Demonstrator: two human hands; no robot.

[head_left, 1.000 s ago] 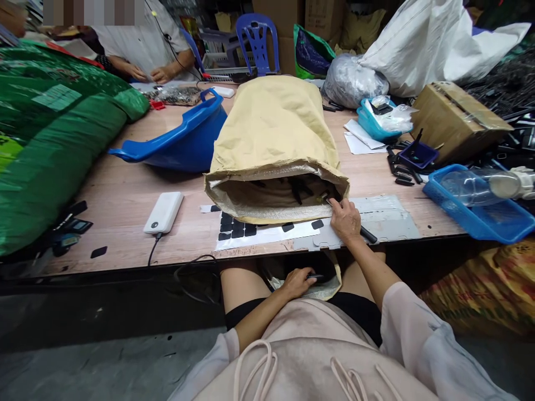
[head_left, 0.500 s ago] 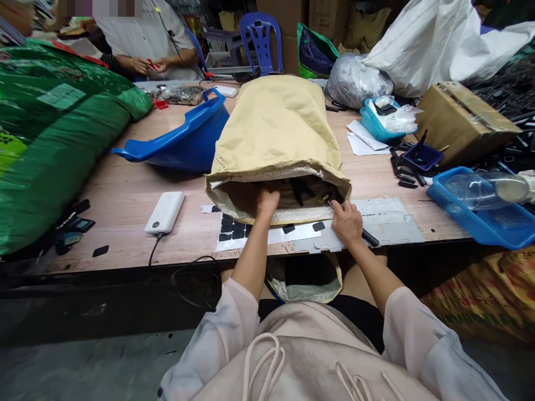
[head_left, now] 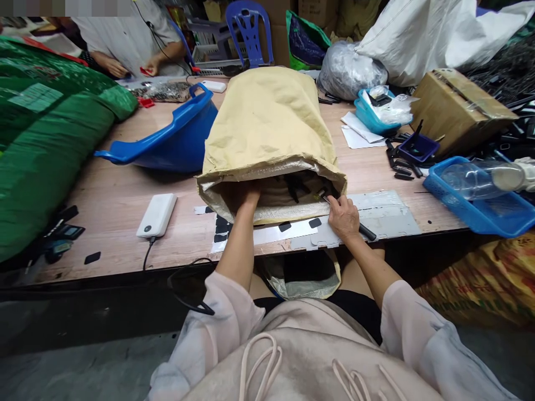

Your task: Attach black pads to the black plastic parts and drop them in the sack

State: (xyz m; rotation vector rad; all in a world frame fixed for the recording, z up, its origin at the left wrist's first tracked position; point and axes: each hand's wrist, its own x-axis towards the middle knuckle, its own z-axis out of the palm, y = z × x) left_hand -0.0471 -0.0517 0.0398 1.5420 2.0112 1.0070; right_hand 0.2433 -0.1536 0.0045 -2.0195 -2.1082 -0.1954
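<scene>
While the tan sack (head_left: 267, 139) lay open-mouthed at the table's (head_left: 125, 206) near edge, the left hand (head_left: 247, 196) was reaching inside, grip unseen; the right hand (head_left: 343, 217) was clamped on a black tool (head_left: 363, 230), best kept steady.

- I'm looking at a small workshop or packing room, with bulk sacks lying about: a tan sack (head_left: 267, 120) and a green sack (head_left: 50, 145).
- Blue trays (head_left: 480, 214) are holding loose parts on the wooden surface (head_left: 121, 206).
- Cardboard boxes (head_left: 457, 108) are piling up, and a co-worker (head_left: 129, 42) is sorting pieces.
</scene>
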